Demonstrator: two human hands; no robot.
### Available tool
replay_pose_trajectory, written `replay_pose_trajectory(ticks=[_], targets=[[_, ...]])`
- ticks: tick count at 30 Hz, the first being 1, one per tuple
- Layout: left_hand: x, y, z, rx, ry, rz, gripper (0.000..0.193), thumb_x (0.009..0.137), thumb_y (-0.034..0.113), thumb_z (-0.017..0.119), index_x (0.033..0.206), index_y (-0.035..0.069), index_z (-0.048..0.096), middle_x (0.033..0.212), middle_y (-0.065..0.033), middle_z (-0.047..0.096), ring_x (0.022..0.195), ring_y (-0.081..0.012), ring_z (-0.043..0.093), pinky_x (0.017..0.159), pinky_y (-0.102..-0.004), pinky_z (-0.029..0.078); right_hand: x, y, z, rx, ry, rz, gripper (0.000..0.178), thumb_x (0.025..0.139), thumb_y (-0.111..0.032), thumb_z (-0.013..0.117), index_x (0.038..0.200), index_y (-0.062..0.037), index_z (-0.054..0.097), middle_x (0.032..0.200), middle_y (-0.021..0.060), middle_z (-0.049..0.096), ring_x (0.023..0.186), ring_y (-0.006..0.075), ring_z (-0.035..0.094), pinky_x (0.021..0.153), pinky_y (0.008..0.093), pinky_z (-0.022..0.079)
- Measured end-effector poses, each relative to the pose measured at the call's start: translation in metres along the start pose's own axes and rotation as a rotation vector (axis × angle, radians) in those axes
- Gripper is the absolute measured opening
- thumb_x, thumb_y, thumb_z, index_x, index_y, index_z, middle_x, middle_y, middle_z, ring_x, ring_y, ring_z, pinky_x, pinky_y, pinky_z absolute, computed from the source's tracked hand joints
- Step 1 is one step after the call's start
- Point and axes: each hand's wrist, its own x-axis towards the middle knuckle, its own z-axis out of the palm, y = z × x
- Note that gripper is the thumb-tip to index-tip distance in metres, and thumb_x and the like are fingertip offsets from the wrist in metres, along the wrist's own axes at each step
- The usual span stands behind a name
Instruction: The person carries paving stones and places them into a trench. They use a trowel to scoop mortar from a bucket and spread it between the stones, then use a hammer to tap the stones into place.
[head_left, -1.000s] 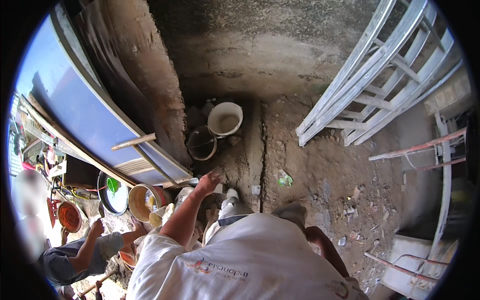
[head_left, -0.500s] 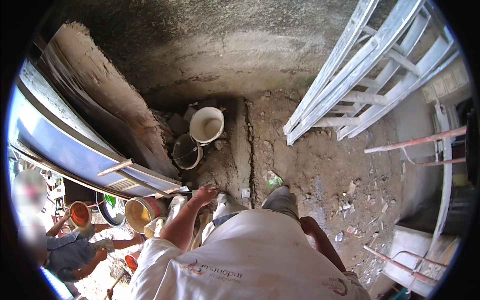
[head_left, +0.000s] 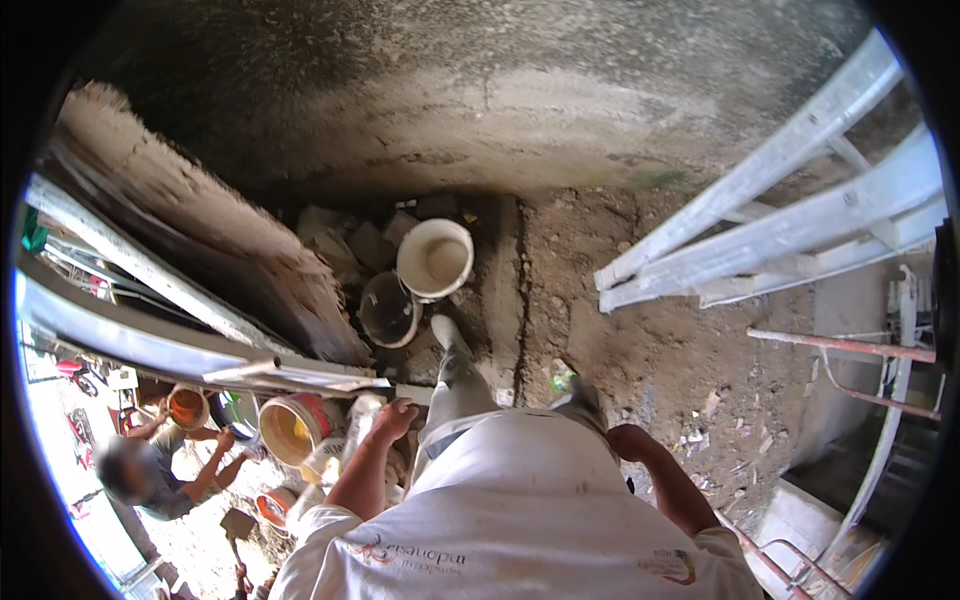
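Note:
My left hand (head_left: pixel 396 420) is beside my left hip with its fingers curled in, and nothing shows in it. It is near the end of the leaning boards and a pale bag. By my right hip, my right hand (head_left: pixel 627 441) looks closed; its palm side is hidden, so what it holds, if anything, does not show. My left boot (head_left: pixel 446 332) is forward, close to two buckets by the wall: a white bucket (head_left: pixel 436 262) that looks empty and a dark bucket (head_left: pixel 388 312) touching it.
An aluminium ladder (head_left: pixel 740 235) stands at the right. Rusty metal frames (head_left: pixel 850 343) are beyond it. Boards and a rough slab (head_left: pixel 200 215) lean at the left. Past them a co-worker (head_left: pixel 150 475) holds an orange bucket (head_left: pixel 187 408). Rubble and litter (head_left: pixel 705 420) cover the dirt floor.
My left foot has stepped forward toward the buckets. My left hand has drawn back slightly toward my body. The co-worker has shifted and leans lower with the arms reaching out.

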Motion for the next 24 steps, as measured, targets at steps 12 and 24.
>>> replay_pose_trajectory(ticks=[12,24], targets=[[0.166,0.055,-0.075,0.014,-0.040,0.033,0.049,0.088,0.033,0.059,0.133,0.013,0.055,0.125,-0.0203,0.061,0.117,-0.0348,0.058,0.100,-0.0414,0.046,0.122,-0.053,-0.176,0.406,0.747,0.280,0.026,0.078,-0.016,0.070,0.097,-0.0017,0.058,0.096,0.0179,0.060,0.093,0.0371,0.058,0.082,0.0460,0.047],[0.312,0.102,0.034,-0.224,0.170,-0.134,0.060,0.089,0.035,0.063,0.140,0.010,0.044,0.136,-0.0224,0.051,0.128,-0.0376,0.048,0.105,-0.0441,0.041,0.218,0.068,-0.167,0.083,0.276,0.338,0.077,0.077,-0.027,0.076,0.139,-0.0010,0.038,0.140,0.0319,0.035,0.129,0.0493,0.033,0.107,0.0554,0.029]])
